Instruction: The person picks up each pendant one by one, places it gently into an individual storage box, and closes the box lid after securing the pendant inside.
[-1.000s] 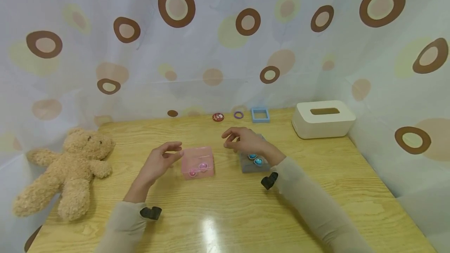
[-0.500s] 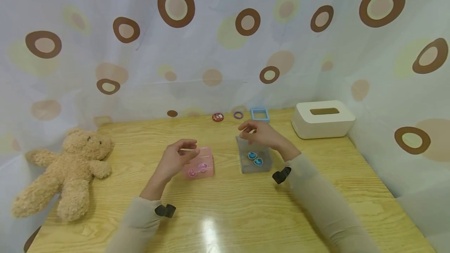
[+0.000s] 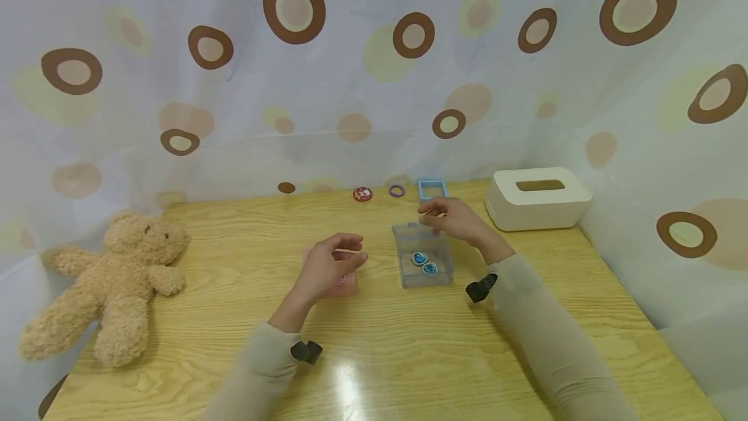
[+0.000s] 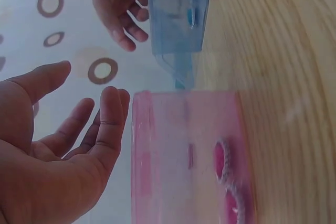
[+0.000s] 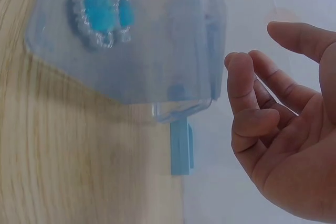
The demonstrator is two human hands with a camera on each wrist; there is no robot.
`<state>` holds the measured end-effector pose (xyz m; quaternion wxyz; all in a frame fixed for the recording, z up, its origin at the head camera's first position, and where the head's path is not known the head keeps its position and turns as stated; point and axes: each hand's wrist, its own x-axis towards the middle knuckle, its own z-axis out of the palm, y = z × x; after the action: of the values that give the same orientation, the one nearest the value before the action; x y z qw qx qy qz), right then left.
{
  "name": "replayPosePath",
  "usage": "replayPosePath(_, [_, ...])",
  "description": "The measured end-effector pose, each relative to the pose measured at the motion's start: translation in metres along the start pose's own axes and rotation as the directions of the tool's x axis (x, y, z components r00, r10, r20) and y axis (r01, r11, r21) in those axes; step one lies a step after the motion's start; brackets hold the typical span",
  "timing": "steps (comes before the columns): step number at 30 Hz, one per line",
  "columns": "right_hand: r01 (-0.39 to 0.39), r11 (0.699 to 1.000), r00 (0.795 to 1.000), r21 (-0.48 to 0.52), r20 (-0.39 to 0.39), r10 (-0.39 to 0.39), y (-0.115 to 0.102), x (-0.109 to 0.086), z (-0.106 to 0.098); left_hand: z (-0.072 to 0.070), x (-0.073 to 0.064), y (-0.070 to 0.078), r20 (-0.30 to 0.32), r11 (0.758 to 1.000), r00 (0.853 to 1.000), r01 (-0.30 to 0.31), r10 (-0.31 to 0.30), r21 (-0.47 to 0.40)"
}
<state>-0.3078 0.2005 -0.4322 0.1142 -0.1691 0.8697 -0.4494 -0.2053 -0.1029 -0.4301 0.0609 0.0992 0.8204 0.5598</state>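
My left hand (image 3: 328, 268) hovers over a clear pink plastic box (image 3: 345, 288) and hides most of it in the head view. Its fingers are loosely bent and hold nothing. Inside the box, two pink gems with beaded rims, one gem (image 4: 221, 158) above the other, show in the left wrist view. To the right stands a clear blue-grey box (image 3: 425, 282) with two blue teardrop gems, such as this gem (image 3: 419, 258). My right hand (image 3: 454, 218) is above that box's far right corner, fingers relaxed, thumb apart from the fingertips, nothing between them.
A blue square frame (image 3: 432, 182), a purple ring (image 3: 397, 191) and a red patterned disc (image 3: 362, 194) lie along the table's back edge. A white tissue box (image 3: 537, 213) is at the back right. A teddy bear (image 3: 117, 271) lies at the left. A patterned curtain (image 3: 350, 83) hangs behind.
My left hand has moved right, from beside the pink box to over it. My right hand has drawn right and slightly back, uncovering most of the blue-grey box. The boxes stay put.
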Motion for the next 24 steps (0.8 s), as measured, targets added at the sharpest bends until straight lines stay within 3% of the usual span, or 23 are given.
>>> replayPosePath(11, [-0.06,0.998,0.997,0.015,-0.038,0.06,0.024,-0.003,-0.008,0.029,0.008,0.006,0.028,0.999,0.999,0.032,-0.032,-0.013])
replayPosePath(18, [-0.112,0.994,0.993,-0.01,-0.026,0.111,0.03,-0.005,-0.012,0.045,0.012,0.007,0.061,0.999,0.998,-0.02,0.017,0.038])
replayPosePath(24, [-0.147,0.989,0.989,-0.023,-0.021,0.147,0.038,-0.004,-0.014,0.056,0.016,0.004,0.101,0.995,0.995,-0.02,0.01,0.1])
